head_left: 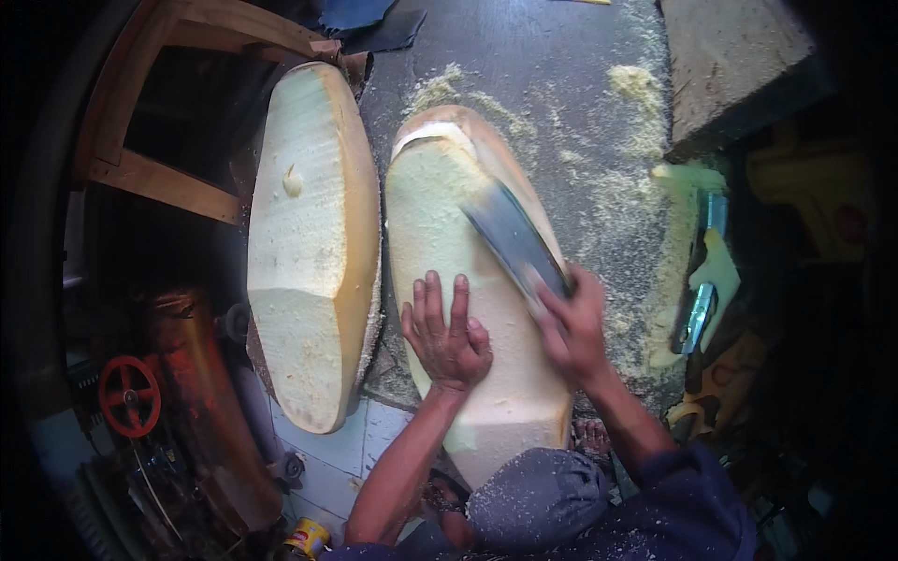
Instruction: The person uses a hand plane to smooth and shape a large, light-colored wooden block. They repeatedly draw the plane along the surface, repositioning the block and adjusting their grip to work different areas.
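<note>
A long pale foam seat pad (pixel 510 360) lies lengthwise in front of me, with a browner rim along its far right edge. Fingers spread, my left hand (pixel 444 341) rests flat on its upper face. My right hand (pixel 571 323) is wrapped round the near end of a long, flat, dark blade-like tool (pixel 516 241). The tool slants across the foam's right side, its far end smeared by motion, so its exact kind cannot be made out. Left of this pad lies a second foam seat pad (pixel 295 243), with a loose foam flake (pixel 293 180) on top.
Foam crumbs (pixel 636 86) litter the grey work surface (pixel 524 47). A thick block (pixel 734 65) stands far right, above a foam-smeared metal tool (pixel 706 280). A wooden frame (pixel 164 192), an orange-brown cylinder (pixel 210 402) and a red handwheel (pixel 129 396) are at left.
</note>
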Demonstrator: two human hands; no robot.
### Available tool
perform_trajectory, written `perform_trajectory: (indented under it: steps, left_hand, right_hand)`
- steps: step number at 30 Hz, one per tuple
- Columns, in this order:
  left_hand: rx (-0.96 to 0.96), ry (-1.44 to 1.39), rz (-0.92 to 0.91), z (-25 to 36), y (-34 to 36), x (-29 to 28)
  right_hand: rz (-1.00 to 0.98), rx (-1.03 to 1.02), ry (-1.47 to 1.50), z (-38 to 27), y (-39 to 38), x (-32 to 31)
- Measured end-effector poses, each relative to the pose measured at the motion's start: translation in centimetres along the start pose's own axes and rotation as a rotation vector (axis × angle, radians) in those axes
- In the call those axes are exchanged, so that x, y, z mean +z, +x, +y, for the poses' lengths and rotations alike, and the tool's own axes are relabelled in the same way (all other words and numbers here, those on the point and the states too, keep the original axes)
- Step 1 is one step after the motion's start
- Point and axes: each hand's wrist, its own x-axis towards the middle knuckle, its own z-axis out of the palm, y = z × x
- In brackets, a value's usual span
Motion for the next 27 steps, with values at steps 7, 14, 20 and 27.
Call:
perform_trajectory:
  steps: [7,14,20,27]
  left_hand:
    - [-0.026,-0.052,-0.055,-0.4,-0.1,-0.8]
    - [-0.05,-0.021,-0.056,0.2,-0.1,-0.5]
    - [-0.03,-0.046,-0.063,-0.4,-0.1,-0.7]
    - [0.005,0.016,-0.029,-0.4,-0.1,-0.2]
  right_hand:
    - [0.025,-0.106,0.02,0.1,8.6,2.0]
    - [0.085,-0.112,-0.088,0.2,5.2,1.9]
    - [0.042,-0.096,0.0,-0.2,9.8,2.7]
    - [0.133,-0.177,-0.023,-0.8,7.5,2.7]
